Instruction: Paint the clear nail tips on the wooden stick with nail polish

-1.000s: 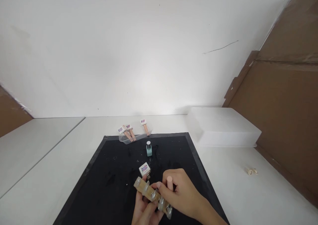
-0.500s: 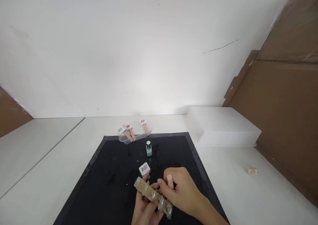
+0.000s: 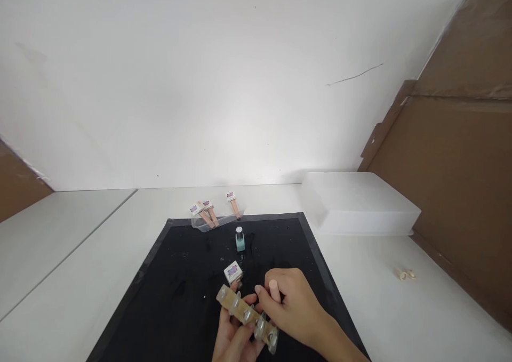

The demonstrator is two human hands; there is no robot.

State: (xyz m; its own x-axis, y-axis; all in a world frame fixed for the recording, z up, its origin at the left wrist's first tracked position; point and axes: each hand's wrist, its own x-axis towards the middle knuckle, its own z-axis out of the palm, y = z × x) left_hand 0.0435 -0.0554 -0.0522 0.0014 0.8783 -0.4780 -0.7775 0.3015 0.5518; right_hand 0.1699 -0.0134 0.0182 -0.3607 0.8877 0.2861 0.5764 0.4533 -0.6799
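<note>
My left hand (image 3: 236,340) is closed round a yellowish strip (image 3: 240,307) that carries several clear nail-like pieces and slants down to the right. Between the thumb and fingers of my right hand (image 3: 294,308) is a pink cap (image 3: 274,290), its lower end hidden behind the hand near the strip's right end. A white square bottle (image 3: 233,272) with a colourful label lies just beyond my left fingertips. Farther back, a small teal bottle (image 3: 240,240) with a silvery top is on the black mat (image 3: 188,282).
At the mat's back edge a clear tray (image 3: 197,224) holds pink-capped bottles (image 3: 232,204). A white translucent box (image 3: 360,207) is at the right rear, with small beige rings (image 3: 406,274) in front. Brown cardboard (image 3: 448,191) borders the right side.
Both hands and the strip have shifted very slightly to the right. The grips look the same, and the bottles and tray have stayed in place.
</note>
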